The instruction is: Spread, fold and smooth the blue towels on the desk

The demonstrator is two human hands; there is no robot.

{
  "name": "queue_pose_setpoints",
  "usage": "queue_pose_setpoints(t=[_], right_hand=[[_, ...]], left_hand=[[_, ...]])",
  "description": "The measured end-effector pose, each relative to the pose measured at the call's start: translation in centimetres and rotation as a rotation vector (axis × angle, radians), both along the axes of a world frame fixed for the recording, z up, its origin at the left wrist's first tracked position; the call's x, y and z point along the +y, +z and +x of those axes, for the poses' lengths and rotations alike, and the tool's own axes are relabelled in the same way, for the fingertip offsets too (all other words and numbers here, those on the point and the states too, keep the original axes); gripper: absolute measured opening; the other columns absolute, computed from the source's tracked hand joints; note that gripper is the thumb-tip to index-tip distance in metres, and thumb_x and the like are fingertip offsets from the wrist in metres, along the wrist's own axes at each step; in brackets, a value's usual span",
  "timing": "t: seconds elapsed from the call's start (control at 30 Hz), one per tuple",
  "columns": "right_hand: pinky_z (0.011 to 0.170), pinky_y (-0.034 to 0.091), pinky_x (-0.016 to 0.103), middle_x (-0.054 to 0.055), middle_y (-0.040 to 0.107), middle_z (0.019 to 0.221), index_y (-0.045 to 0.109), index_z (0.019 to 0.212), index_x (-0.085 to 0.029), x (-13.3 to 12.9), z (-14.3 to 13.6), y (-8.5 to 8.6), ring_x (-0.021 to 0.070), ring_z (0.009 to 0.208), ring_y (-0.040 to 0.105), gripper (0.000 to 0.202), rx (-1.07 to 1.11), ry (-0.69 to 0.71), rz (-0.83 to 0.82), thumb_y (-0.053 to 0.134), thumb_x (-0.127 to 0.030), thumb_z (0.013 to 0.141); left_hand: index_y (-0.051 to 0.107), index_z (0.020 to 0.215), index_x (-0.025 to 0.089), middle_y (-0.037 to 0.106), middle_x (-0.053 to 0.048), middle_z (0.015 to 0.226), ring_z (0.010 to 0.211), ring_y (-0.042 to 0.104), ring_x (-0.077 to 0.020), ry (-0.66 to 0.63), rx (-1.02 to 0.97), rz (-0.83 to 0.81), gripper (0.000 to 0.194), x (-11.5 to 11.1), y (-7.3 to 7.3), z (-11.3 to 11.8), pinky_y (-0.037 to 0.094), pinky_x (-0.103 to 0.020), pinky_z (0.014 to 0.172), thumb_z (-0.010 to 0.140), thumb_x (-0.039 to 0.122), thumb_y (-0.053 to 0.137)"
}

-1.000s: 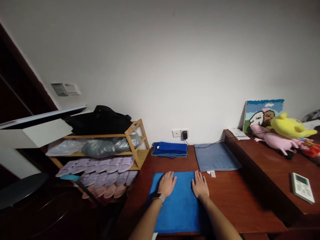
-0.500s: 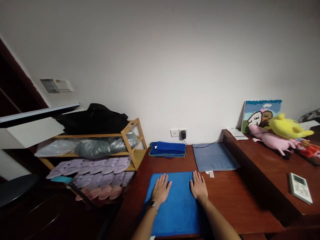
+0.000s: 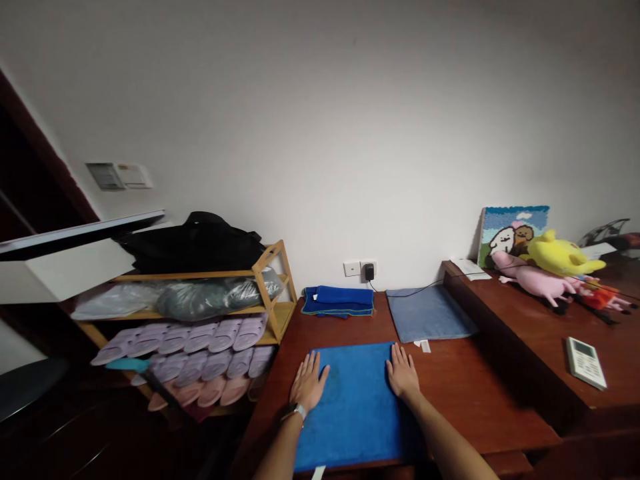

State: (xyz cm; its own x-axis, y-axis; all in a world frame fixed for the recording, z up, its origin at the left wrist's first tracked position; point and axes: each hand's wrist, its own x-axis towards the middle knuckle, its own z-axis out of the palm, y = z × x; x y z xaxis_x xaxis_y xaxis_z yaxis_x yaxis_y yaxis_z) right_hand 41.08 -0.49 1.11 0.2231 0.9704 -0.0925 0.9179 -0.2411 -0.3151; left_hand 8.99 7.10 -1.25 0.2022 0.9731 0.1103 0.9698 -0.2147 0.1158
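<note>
A bright blue towel lies spread flat on the reddish-brown wooden table, a white tag sticking out at its near edge. My left hand rests flat on the towel's left edge, fingers stretched out and thumb apart; a watch is on that wrist. On the right edge, near the far corner, my right hand lies palm down with its fingers extended. Neither hand grips anything. Behind the towel are a folded dark blue cloth and a flat grey-blue cloth with white tags.
Left of the table stands a wooden rack with lilac slippers and a black bag. On the raised surface to the right are plush toys, a picture and a white remote. A black plug sits in the wall socket.
My left hand has slid left across the towel to its left edge. The right hand stays at the right edge. The view has shifted slightly.
</note>
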Motion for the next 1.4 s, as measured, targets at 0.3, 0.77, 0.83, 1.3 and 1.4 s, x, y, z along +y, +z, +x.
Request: queue_pose_setpoints(t=[0.3,0.77,0.83,1.3,1.4], right_hand=[[0.13,0.001,0.04,-0.001,0.009,0.174,0.015,0.166,-0.015,-3.1,-0.8,0.0,0.0193,0.161,0.005,0.069,0.008,0.054,0.014,0.015,-0.045,0.104],[0.13,0.001,0.041,0.002,0.012,0.173,0.018,0.166,-0.014,-2.8,-0.7,-0.4,0.0205,0.161,0.005,0.068,-0.001,0.088,0.034,0.015,-0.042,0.103],[0.13,0.002,0.042,0.002,0.013,0.173,0.016,0.166,-0.013,-2.8,-0.8,-0.5,0.0202,0.161,0.006,0.069,0.013,0.076,0.039,0.015,-0.043,0.103],[0.13,0.004,0.043,0.003,0.009,0.174,0.012,0.166,-0.014,-5.0,-1.5,1.0,0.0202,0.161,0.007,0.07,0.023,0.018,-0.02,0.011,-0.046,0.105],[0.13,0.005,0.043,0.001,0.011,0.173,0.014,0.166,-0.014,-7.7,-1.8,0.3,0.0205,0.161,0.007,0.071,0.028,0.03,-0.003,0.01,-0.049,0.105]], left_hand=[[0.032,0.161,0.007,0.026,-0.017,0.169,0.158,0.024,-0.0297,0.002,0.03,-0.036,0.082,0.2,1.4,0.1,0.021,-0.05,0.129,0.103,0.061,0.017],[0.025,0.165,0.02,0.03,-0.009,0.17,0.158,0.024,-0.0237,-0.433,-0.074,-0.038,0.069,-7.7,0.2,15.8,0.022,-0.049,0.13,0.107,0.055,0.015],[0.027,0.164,0.019,0.028,-0.008,0.17,0.159,0.024,-0.0239,-0.371,-0.054,-0.057,0.071,-7.7,0.0,12.9,0.021,-0.049,0.13,0.106,0.058,0.015],[0.029,0.163,0.009,0.023,-0.012,0.171,0.159,0.022,-0.0269,0.03,-0.012,0.0,0.083,-8.7,0.1,-1.3,0.022,-0.046,0.13,0.103,0.066,0.017],[0.029,0.163,0.008,0.023,-0.012,0.17,0.159,0.022,-0.0269,0.028,-0.01,0.012,0.084,-8.5,-0.1,-1.0,0.022,-0.045,0.13,0.103,0.065,0.016]])
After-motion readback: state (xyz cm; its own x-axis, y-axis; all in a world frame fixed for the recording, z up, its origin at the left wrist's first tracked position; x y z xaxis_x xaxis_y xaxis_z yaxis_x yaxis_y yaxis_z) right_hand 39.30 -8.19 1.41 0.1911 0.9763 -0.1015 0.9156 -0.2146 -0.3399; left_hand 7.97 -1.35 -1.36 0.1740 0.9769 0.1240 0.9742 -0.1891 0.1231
